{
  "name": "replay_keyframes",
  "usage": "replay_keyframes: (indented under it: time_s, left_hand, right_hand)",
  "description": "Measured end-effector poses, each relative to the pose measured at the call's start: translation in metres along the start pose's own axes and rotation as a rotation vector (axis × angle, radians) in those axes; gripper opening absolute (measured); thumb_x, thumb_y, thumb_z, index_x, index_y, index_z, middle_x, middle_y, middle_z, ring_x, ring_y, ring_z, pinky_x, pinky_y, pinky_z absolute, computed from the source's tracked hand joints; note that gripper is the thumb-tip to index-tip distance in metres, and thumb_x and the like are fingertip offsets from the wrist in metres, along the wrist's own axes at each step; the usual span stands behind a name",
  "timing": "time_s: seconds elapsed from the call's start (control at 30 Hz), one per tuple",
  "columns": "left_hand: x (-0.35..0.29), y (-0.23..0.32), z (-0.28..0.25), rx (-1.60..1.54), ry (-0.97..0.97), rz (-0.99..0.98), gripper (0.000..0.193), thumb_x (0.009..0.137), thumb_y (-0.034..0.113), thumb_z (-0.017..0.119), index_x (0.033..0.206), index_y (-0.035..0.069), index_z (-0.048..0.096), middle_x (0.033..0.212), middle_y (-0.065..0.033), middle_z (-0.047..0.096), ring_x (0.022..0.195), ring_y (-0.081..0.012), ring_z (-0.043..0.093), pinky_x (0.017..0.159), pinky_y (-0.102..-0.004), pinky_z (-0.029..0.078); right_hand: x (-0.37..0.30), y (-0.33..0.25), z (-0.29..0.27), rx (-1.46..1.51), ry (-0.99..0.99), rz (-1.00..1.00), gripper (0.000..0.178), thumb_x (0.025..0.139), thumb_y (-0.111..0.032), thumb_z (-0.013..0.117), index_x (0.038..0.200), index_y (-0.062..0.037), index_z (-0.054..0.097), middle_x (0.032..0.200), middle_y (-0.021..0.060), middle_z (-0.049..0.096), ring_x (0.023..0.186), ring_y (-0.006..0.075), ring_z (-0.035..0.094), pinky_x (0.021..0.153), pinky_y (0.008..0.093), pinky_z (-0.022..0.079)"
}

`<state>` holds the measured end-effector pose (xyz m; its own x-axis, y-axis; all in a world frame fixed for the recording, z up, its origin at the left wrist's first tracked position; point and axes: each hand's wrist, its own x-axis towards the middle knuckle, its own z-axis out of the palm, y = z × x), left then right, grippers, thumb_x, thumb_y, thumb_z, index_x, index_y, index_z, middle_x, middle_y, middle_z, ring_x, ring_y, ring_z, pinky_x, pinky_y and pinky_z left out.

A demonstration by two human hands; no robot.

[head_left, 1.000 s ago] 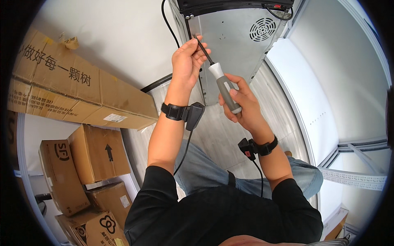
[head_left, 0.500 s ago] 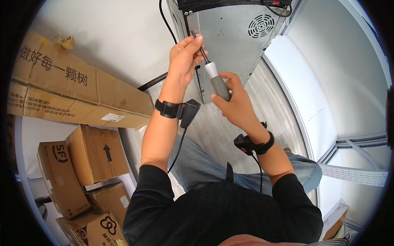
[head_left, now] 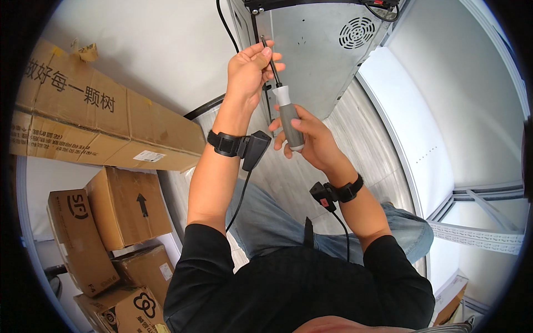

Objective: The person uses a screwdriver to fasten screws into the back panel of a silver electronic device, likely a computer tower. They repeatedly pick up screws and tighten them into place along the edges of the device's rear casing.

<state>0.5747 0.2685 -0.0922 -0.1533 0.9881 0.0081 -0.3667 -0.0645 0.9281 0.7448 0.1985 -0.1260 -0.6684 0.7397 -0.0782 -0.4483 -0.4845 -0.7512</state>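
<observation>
A screwdriver [head_left: 289, 119] with a grey and white handle and a dark shaft points up toward the metal panel [head_left: 313, 61] of a grey cabinet. The fingers of my left hand [head_left: 247, 72] pinch its shaft close to the tip. Whether a screw sits on that tip is too small to tell. My right hand [head_left: 315, 139] holds the handle from the right, thumb laid over it and some fingers loosely spread underneath. The tip lies near the panel's left edge; I cannot tell if it touches.
A long cardboard box [head_left: 100, 105] lies at the left, with several smaller cartons [head_left: 130, 208] stacked below it. A black cable [head_left: 225, 22] hangs beside the cabinet. White panels [head_left: 411, 111] and a metal frame [head_left: 483, 205] stand at the right. Wrist straps with cables are on both forearms.
My right hand has turned and loosened around the handle, its fingers now showing on the left side. The screwdriver stands a little more upright. My left hand keeps its pinch on the shaft.
</observation>
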Motion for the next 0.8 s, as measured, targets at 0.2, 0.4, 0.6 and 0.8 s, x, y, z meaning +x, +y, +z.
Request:
replay_keyframes:
  time_s: [0.2, 0.4, 0.6, 0.8]
  left_hand:
    - [-0.001, 0.003, 0.001, 0.063, -0.017, 0.005, 0.023, 0.094, 0.015, 0.058, 0.111, 0.000, 0.060, 0.086, -0.0070, 0.067, 0.068, -0.0122, 0.065, 0.055, -0.0209, 0.047]
    - [-0.001, -0.004, -0.001, 0.170, -0.014, 0.053, 0.030, 0.086, 0.015, 0.069, 0.110, -0.002, 0.060, 0.080, -0.0045, 0.065, 0.065, -0.0112, 0.064, 0.053, -0.0206, 0.048]
    - [0.003, -0.003, -0.005, 0.100, -0.043, 0.024, 0.026, 0.092, 0.011, 0.059, 0.114, -0.003, 0.058, 0.079, -0.0045, 0.063, 0.066, -0.0130, 0.064, 0.058, -0.0239, 0.054]
    - [0.002, 0.001, -0.001, 0.045, -0.053, 0.014, 0.026, 0.092, 0.009, 0.058, 0.114, -0.006, 0.057, 0.084, -0.0103, 0.066, 0.068, -0.0167, 0.066, 0.062, -0.0268, 0.057]
  right_hand:
    - [0.004, 0.010, -0.001, -0.222, 0.245, -0.084, 0.046, 0.084, -0.013, 0.066, 0.123, 0.0013, 0.047, 0.093, 0.0066, 0.059, 0.074, 0.0152, 0.062, 0.054, 0.0271, 0.052]
    - [0.015, 0.022, -0.007, -0.569, 0.374, -0.177, 0.046, 0.077, -0.010, 0.073, 0.116, 0.0019, 0.051, 0.088, 0.0061, 0.057, 0.068, 0.0093, 0.057, 0.048, 0.0234, 0.049]
    - [0.012, 0.007, -0.013, -0.098, 0.093, -0.013, 0.045, 0.083, -0.018, 0.065, 0.121, -0.0005, 0.048, 0.090, 0.0086, 0.060, 0.065, 0.0165, 0.061, 0.045, 0.0264, 0.045]
    - [0.011, 0.008, -0.024, 0.130, -0.031, -0.020, 0.046, 0.087, -0.018, 0.063, 0.126, -0.0007, 0.045, 0.094, 0.0093, 0.060, 0.077, 0.0182, 0.063, 0.053, 0.0275, 0.050]
